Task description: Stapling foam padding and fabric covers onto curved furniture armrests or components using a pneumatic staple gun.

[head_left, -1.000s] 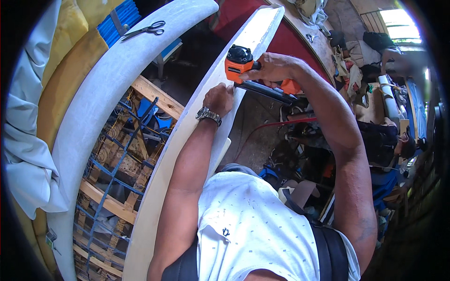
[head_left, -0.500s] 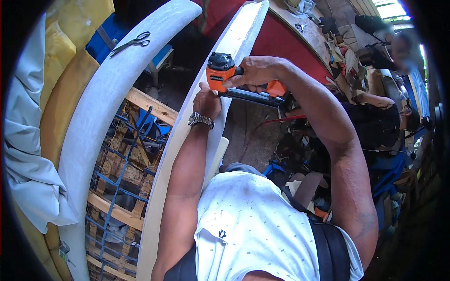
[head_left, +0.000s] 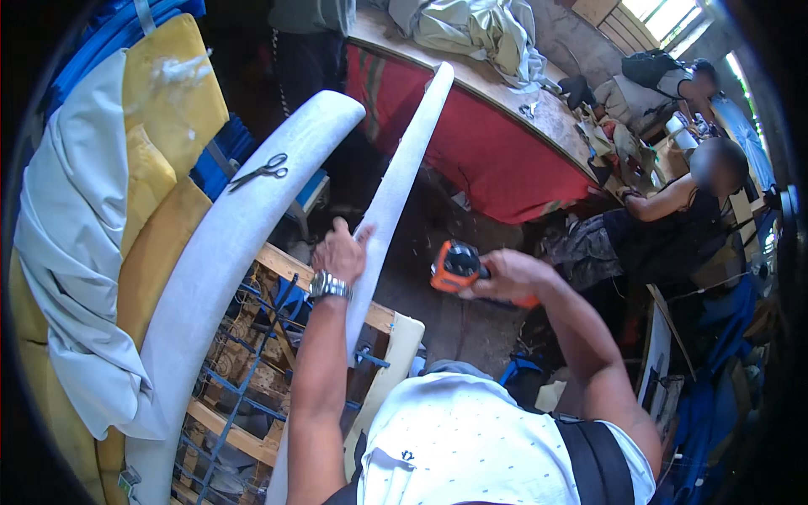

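My right hand [head_left: 509, 273] grips an orange and black staple gun [head_left: 457, 268], held in the air to the right of a long, narrow, pale fabric-covered panel [head_left: 396, 189]. My left hand [head_left: 340, 255], with a metal watch at its wrist, lies against the left edge of that panel with its fingers apart. Left of the panel curves a wide white padded arm [head_left: 227, 231] of a furniture frame. Dark scissors [head_left: 263, 171] rest on top of it. Between the two pieces shows an open wooden frame [head_left: 240, 433] laced with blue straps.
Yellow foam [head_left: 172, 93] and grey-white draped fabric [head_left: 80, 244] stand at the left. A worktable [head_left: 539, 118] with a red cloth front runs across the far side, cloth heaped on it. Co-workers are at the right, one a seated person [head_left: 673, 219]; another person [head_left: 307, 50] stands at the back.
My right hand has lifted the staple gun off the panel and drawn it right and nearer. The panel now shows its pale covered side, and my left hand has shifted to its left edge.
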The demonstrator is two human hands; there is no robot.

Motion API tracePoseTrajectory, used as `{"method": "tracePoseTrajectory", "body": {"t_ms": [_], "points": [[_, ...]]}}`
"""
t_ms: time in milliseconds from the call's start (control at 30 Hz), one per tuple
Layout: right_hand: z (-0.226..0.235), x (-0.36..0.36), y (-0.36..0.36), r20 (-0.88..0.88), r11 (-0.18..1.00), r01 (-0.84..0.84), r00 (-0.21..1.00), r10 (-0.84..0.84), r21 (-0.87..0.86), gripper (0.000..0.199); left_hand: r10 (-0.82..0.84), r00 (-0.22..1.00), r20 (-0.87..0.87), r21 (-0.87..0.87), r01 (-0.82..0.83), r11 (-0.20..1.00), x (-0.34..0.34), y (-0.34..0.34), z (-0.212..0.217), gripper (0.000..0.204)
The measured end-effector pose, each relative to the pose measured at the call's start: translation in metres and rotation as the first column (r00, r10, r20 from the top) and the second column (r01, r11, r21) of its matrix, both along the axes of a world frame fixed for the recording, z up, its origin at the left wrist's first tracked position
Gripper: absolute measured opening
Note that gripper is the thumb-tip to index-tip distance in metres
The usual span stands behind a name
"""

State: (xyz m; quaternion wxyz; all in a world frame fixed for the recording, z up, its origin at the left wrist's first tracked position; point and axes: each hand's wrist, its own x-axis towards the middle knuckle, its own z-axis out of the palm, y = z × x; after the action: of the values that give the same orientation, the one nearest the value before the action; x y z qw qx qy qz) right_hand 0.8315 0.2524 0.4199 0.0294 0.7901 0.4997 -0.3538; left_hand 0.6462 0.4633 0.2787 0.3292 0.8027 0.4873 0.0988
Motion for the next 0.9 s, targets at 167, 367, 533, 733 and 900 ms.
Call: {"method": "tracePoseTrajectory", "body": {"t_ms": [167,367,533,733,900], "points": [[-0.067,0.02,-0.082,-0.041,0.954,0.22,0.972,-0.233,-0.202,0.056,-0.022,0.971,-0.239,0.16,0.062,0.985,-0.04,-0.045,0.036,0.075],[-0.104,0.046,-0.12,-0.131,0.926,0.181,0.963,-0.234,-0.33,0.058,-0.047,0.927,-0.371,0.125,0.1,0.987,-0.038,-0.072,0.03,0.07],[-0.118,0.105,-0.123,-0.22,0.992,0.045,0.973,-0.07,-0.117,0.055,0.015,0.931,-0.365,0.01,-0.012,1.0,-0.055,-0.102,0.044,0.07],[-0.104,0.132,-0.101,-0.413,0.934,-0.35,0.863,0.291,-0.072,0.043,0.151,0.925,-0.347,-0.018,-0.168,0.986,-0.134,-0.178,0.048,0.074],[-0.127,0.079,-0.081,-0.382,0.654,-0.738,0.563,0.733,0.166,0.035,0.268,0.871,-0.411,-0.01,-0.299,0.954,-0.185,-0.21,0.025,0.079]]}}
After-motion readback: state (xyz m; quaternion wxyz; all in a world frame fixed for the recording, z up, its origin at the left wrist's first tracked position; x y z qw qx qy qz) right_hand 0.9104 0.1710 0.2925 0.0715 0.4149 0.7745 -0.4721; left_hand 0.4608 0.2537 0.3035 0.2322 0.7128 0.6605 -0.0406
